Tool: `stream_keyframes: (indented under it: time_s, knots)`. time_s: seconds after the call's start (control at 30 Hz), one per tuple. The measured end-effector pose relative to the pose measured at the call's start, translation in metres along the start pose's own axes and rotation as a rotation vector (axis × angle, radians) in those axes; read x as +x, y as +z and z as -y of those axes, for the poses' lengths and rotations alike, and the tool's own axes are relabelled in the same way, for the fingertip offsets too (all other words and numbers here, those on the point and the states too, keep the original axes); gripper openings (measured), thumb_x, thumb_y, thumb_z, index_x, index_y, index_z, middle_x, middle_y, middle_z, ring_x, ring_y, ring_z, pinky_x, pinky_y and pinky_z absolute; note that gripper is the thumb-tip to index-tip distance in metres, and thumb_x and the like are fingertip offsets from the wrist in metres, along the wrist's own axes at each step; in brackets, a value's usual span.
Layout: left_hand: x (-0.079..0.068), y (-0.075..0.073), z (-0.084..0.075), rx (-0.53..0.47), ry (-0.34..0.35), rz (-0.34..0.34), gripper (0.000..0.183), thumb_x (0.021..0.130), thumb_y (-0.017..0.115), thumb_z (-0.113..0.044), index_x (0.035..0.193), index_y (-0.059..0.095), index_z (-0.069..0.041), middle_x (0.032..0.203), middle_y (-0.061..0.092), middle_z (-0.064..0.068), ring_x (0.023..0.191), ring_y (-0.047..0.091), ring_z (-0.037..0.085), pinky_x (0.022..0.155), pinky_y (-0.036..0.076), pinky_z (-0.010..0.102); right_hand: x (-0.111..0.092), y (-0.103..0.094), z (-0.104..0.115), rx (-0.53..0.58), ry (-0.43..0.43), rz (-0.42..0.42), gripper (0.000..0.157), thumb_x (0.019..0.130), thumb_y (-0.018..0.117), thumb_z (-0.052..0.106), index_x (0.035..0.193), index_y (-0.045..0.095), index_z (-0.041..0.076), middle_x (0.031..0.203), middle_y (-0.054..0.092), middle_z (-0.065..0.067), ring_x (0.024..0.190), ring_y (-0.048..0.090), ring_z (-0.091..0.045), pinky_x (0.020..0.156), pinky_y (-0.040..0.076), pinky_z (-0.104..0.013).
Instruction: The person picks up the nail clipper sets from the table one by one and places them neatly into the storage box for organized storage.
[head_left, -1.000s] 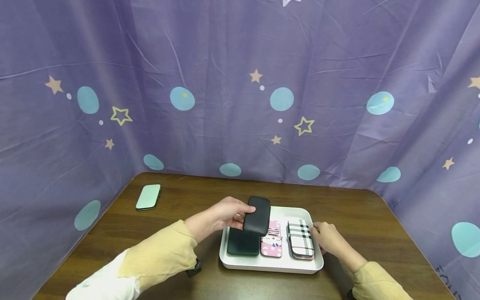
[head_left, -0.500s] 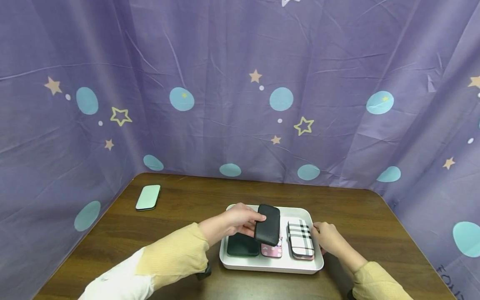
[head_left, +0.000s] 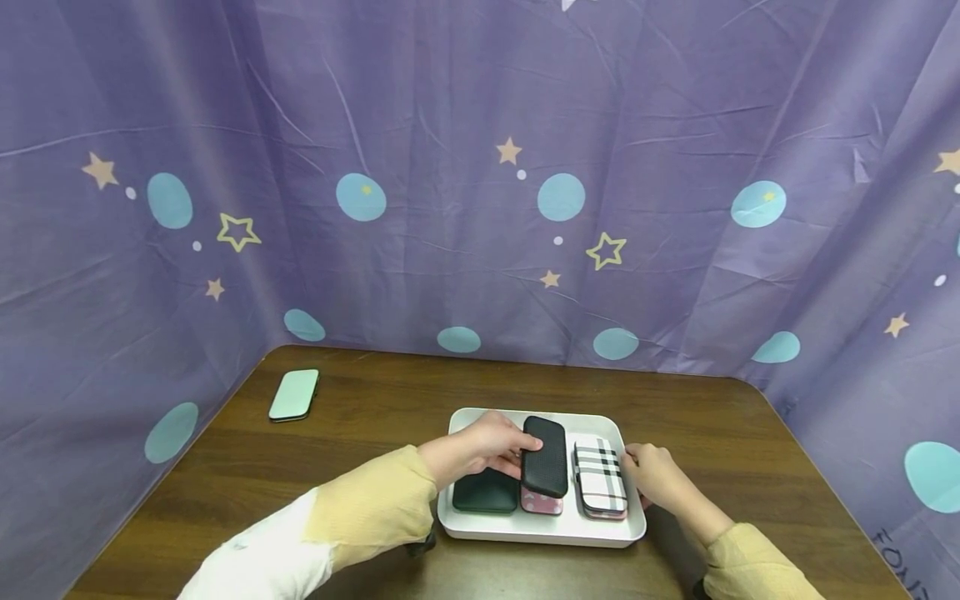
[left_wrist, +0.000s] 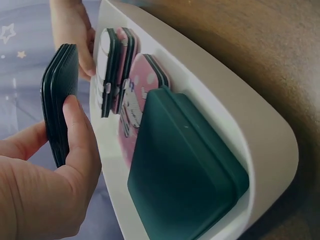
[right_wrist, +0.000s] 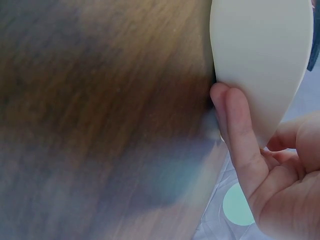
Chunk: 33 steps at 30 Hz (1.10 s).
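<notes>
My left hand (head_left: 495, 443) pinches a flat black zip-edged or seamed case (head_left: 546, 458) between thumb and fingers, held tilted over the white tray (head_left: 540, 531). Below it, a pink patterned case (head_left: 542, 502) lies partly covered from the head view. A dark green case (left_wrist: 175, 160) sits at the tray's left end. On the right, a plaid case (head_left: 600, 475) rests on top of another pink one (left_wrist: 129, 55). My right hand (head_left: 655, 477) grips the tray's right wall, fingers (right_wrist: 242, 120) along the outside and thumb near the rim.
A mint-green case (head_left: 295, 394) lies by itself at the far left of the brown wooden table (head_left: 390, 387). Behind the table hangs a purple curtain (head_left: 450, 208) with stars and blue spots.
My left hand has carried the black case rightward and lower, from near the green case to over the pink one. The right hand has kept its place on the tray.
</notes>
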<state>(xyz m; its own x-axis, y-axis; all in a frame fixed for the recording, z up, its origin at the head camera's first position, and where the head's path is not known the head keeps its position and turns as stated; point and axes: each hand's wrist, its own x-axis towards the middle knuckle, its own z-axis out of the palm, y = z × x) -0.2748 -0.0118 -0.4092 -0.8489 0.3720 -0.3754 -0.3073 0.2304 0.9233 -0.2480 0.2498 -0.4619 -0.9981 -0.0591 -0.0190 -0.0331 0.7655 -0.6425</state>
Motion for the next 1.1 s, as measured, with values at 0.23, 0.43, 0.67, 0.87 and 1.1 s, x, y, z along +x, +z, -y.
stream_keyframes:
  time_s: [0.23,0.43,0.67,0.87,1.1]
  knots:
    - [0.004,0.005,0.007,0.025,-0.010,-0.029,0.018,0.083,0.070,-0.006,0.086,0.064,0.010,0.072,0.067,0.016,0.058,0.066,0.019,0.057,0.057,0.032,0.000,0.000,0.001,-0.002,0.000,-0.003,0.029,0.094,0.045,0.007,0.110,0.060,-0.011,0.077,0.064,-0.018,0.044,0.059,-0.017,0.037,0.049,-0.030]
    - [0.007,0.009,0.012,0.073,-0.022,-0.063,0.016,0.081,0.072,-0.004,0.081,0.063,0.010,0.069,0.066,0.017,0.053,0.063,0.017,0.056,0.057,0.032,0.000,0.000,0.000,0.002,-0.001,-0.001,0.030,0.094,0.045,0.007,0.111,0.059,-0.012,0.079,0.064,-0.020,0.045,0.060,-0.018,0.038,0.049,-0.030]
    - [0.005,0.012,0.012,0.087,-0.006,-0.081,0.015,0.079,0.071,0.000,0.077,0.059,0.009,0.066,0.066,0.020,0.048,0.062,0.018,0.054,0.057,0.033,-0.001,0.000,0.000,0.008,0.012,-0.006,0.028,0.093,0.045,0.007,0.109,0.060,-0.011,0.076,0.064,-0.018,0.044,0.060,-0.017,0.037,0.049,-0.030]
    - [0.006,0.014,0.014,0.121,0.011,-0.117,0.019,0.078,0.072,0.003,0.076,0.053,0.007,0.064,0.064,0.021,0.051,0.065,0.024,0.054,0.057,0.034,0.000,0.000,0.001,0.000,-0.004,-0.005,0.027,0.094,0.045,0.007,0.107,0.061,-0.010,0.075,0.064,-0.017,0.043,0.059,-0.017,0.037,0.049,-0.030]
    - [0.010,0.015,0.016,0.182,0.038,-0.139,0.020,0.076,0.073,0.003,0.077,0.054,0.008,0.064,0.063,0.019,0.052,0.066,0.028,0.050,0.056,0.033,0.000,0.000,0.000,0.000,0.001,-0.002,0.029,0.094,0.045,0.007,0.110,0.060,-0.012,0.079,0.064,-0.020,0.046,0.060,-0.018,0.038,0.050,-0.031]
